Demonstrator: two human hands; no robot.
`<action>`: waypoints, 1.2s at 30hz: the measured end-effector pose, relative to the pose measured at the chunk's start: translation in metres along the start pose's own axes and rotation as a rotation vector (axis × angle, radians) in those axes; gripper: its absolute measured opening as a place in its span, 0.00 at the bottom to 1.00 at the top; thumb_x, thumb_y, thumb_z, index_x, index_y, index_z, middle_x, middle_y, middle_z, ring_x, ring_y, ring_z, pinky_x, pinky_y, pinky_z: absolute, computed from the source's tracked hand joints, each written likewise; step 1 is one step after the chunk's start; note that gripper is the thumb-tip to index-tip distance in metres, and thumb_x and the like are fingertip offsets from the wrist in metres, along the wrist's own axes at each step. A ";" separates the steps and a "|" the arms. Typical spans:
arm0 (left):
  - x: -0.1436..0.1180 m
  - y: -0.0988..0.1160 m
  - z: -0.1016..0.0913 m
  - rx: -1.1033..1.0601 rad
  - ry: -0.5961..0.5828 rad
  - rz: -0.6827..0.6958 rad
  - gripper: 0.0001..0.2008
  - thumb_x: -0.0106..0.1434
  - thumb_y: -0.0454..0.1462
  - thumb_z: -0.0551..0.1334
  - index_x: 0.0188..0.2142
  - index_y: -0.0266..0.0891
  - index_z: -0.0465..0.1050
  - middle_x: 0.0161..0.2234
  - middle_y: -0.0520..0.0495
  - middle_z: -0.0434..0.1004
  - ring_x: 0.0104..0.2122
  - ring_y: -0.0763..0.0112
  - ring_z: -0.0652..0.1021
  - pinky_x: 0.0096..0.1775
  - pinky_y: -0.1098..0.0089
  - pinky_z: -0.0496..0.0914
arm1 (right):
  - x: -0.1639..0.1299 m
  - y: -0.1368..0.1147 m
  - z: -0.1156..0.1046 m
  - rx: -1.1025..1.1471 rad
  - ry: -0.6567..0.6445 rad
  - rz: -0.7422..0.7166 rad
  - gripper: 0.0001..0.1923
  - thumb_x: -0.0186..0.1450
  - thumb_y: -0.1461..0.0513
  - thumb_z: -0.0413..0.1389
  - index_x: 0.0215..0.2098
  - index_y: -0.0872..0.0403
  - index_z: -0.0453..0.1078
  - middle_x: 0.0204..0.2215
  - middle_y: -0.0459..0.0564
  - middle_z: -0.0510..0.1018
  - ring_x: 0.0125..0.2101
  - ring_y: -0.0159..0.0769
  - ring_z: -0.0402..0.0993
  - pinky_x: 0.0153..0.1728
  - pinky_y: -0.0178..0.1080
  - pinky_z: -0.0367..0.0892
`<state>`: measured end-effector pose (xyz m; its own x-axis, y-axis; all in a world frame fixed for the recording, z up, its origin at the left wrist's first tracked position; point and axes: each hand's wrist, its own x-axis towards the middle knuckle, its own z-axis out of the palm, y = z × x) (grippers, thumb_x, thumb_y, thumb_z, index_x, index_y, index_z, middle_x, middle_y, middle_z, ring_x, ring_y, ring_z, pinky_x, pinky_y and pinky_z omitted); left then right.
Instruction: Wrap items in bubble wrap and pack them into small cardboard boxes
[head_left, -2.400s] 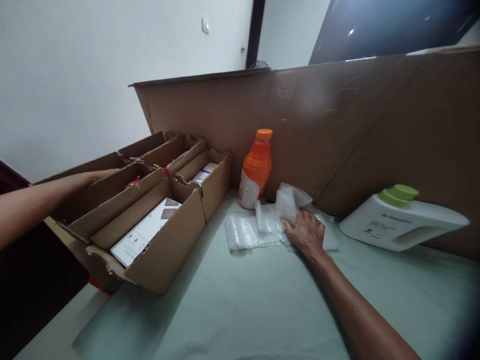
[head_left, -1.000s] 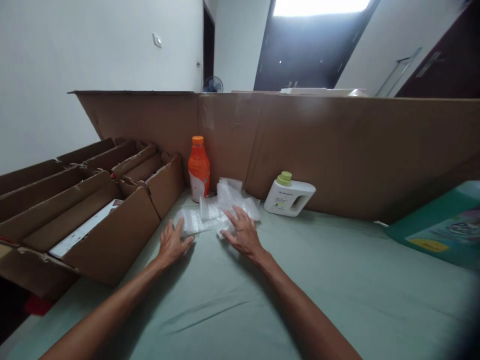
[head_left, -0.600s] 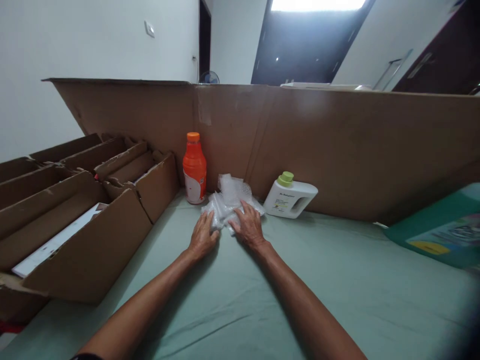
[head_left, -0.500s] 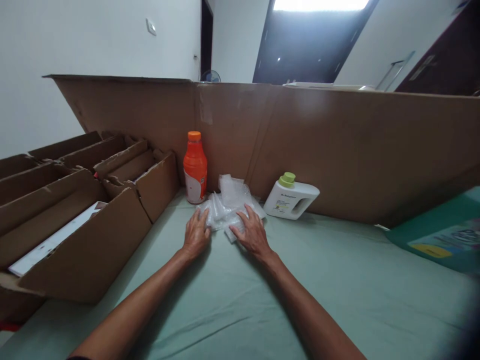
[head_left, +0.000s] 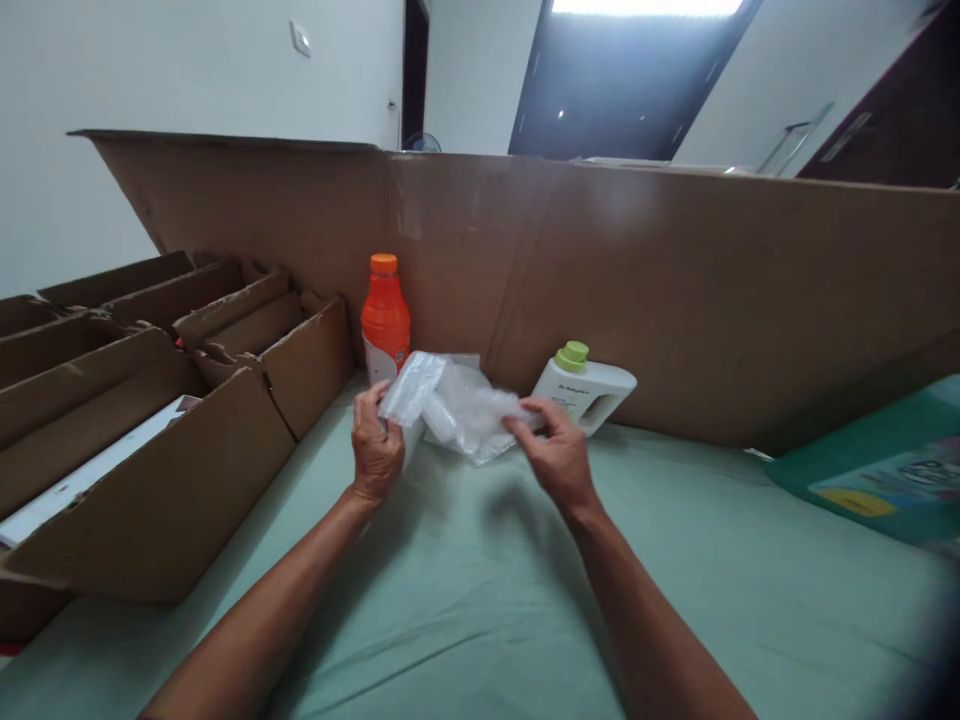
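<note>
boxes [head_left: 150,440] left; bottle [head_left: 385,318] behind bags [head_left: 450,405]; jug [head_left: 585,385] right

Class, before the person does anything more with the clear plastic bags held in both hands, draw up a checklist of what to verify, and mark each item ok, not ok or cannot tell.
1. Left hand grips one end of the clear plastic bags: ok.
2. Right hand pinches the other end: ok.
3. Bundle lifted off the green sheet: ok.
4. Bundle touching neither the orange bottle nor the white jug behind it: cannot tell; they overlap in this view.
5. Number of bags in the bundle: cannot tell; the layers are crumpled together.
6. Cardboard boxes at the left apart from both hands: ok.
</note>
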<state>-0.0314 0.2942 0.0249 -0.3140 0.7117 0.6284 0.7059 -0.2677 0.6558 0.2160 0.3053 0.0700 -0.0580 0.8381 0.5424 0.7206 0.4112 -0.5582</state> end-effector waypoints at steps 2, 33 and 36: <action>0.014 0.006 0.013 0.024 -0.023 0.001 0.28 0.61 0.27 0.52 0.61 0.38 0.61 0.56 0.37 0.70 0.58 0.59 0.71 0.61 0.57 0.64 | 0.021 0.007 -0.004 -0.089 0.102 0.078 0.19 0.67 0.52 0.54 0.50 0.54 0.74 0.48 0.56 0.78 0.45 0.46 0.75 0.47 0.47 0.71; -0.045 -0.021 -0.040 0.327 -0.587 0.009 0.28 0.65 0.40 0.59 0.64 0.36 0.63 0.67 0.32 0.62 0.65 0.49 0.66 0.63 0.49 0.62 | -0.012 -0.052 0.102 -0.324 -0.520 -0.342 0.27 0.69 0.58 0.58 0.65 0.52 0.65 0.68 0.61 0.62 0.68 0.52 0.54 0.62 0.53 0.54; -0.024 -0.021 -0.016 0.337 -0.651 0.002 0.29 0.65 0.39 0.60 0.64 0.32 0.63 0.66 0.28 0.63 0.66 0.46 0.64 0.64 0.45 0.58 | -0.008 -0.046 0.108 -0.320 -0.519 -0.308 0.25 0.67 0.61 0.59 0.62 0.55 0.68 0.65 0.64 0.67 0.66 0.54 0.59 0.61 0.54 0.56</action>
<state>-0.0485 0.2726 0.0030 0.0543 0.9813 0.1846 0.8959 -0.1295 0.4249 0.1086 0.3181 0.0237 -0.5595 0.7961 0.2305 0.7822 0.5992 -0.1707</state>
